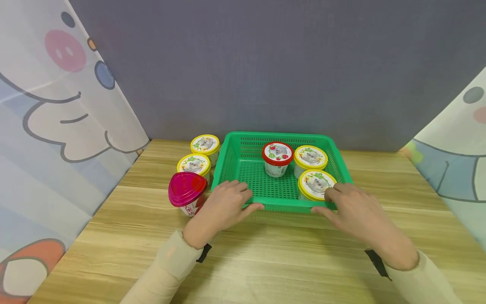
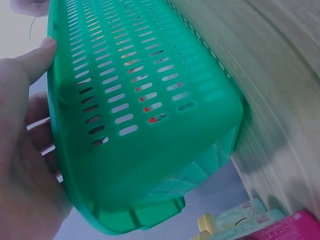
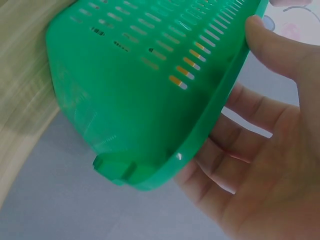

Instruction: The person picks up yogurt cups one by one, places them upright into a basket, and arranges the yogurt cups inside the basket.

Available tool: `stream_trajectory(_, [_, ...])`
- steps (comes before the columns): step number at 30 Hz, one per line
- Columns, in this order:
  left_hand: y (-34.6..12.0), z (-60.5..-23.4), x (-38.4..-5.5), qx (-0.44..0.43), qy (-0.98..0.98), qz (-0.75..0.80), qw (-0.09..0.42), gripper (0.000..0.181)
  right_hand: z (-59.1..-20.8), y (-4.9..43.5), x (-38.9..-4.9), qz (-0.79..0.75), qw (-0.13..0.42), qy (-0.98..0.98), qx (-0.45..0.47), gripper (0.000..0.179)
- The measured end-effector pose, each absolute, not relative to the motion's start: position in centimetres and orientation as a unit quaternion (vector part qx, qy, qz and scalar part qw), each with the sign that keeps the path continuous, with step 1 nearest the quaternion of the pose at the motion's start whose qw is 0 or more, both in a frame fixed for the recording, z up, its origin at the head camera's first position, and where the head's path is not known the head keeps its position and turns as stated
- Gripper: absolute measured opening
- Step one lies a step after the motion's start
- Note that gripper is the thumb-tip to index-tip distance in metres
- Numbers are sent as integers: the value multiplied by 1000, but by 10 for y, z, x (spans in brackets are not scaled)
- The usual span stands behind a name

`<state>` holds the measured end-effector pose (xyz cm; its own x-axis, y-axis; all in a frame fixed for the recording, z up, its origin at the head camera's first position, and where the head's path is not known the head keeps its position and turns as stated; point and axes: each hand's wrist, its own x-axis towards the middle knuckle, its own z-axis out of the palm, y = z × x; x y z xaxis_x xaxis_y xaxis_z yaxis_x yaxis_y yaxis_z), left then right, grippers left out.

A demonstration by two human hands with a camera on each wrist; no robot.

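Observation:
A green plastic basket [image 1: 247, 169] stands on the table with its long side toward me. My left hand [image 1: 224, 202] grips the near rim at the left, thumb outside and fingers over the edge. At the right end of that rim, my right hand [image 1: 355, 211] holds on the same way. Inside the basket are a red-lidded cup [image 1: 277, 158] near the middle and two yellow-lidded cups, one behind [image 1: 310, 158] and one in front [image 1: 317, 184], at the right. Both wrist views show thumb and fingers on either side of the green rim [image 2: 62, 135].
Left of the basket, two yellow-lidded cups [image 1: 205, 144] [image 1: 194, 164] stand in a line with a pink-lidded cup [image 1: 187, 188] nearest me, beside my left hand. A grey panel [image 1: 243, 71] rises behind the wooden table [image 1: 265, 261]; cartoon-printed curtains [image 1: 57, 105] flank it.

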<state>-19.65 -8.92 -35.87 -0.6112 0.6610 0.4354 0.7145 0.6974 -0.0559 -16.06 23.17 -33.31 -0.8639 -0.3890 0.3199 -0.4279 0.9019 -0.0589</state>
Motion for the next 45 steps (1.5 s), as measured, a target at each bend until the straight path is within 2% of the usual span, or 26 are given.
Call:
stream_trajectory(10, [-92,-353,-194,-369,-907,-52,197,43,-334,232,-160,63,158,-961,217,36])
stream_trajectory(26, [-104,-340,-188,-262,-956,-61,113,85,-334,233,-162,65,147,-962,222,37])
stream_trajectory(36, [-119,-333,-189,-187,-978,-62,69,92,-334,233,-163,61,149,-961,224,37])
stream_trajectory(45, [-138,-322,-192,-142,-985,-75,55,94,-334,233,-163,61,147,-962,222,37])
